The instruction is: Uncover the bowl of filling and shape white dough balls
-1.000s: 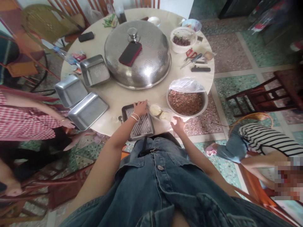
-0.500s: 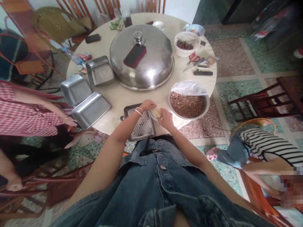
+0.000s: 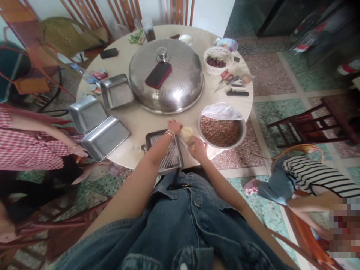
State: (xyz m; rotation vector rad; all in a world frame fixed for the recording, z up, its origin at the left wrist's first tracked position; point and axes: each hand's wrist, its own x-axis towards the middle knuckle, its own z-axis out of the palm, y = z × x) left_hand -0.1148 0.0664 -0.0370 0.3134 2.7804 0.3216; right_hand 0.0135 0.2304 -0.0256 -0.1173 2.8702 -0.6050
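Round table [image 3: 146,120] carries a big perforated steel dome [image 3: 168,80], then the bowl of reddish filling [image 3: 222,129], then the ribbed tray [image 3: 165,152]. Left hand [image 3: 174,127] rests on the tray's far edge, fingers seemingly relaxed. Right hand [image 3: 199,148] grips a pale dough lump [image 3: 187,134], just beside the bowl.

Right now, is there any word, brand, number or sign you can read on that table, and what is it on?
None can be read.
Red packet near the table's far left edge: any print is too blurred.
Green wrappers at the far side: too small.
Red phone on the metal dome cover: no lettering shows.
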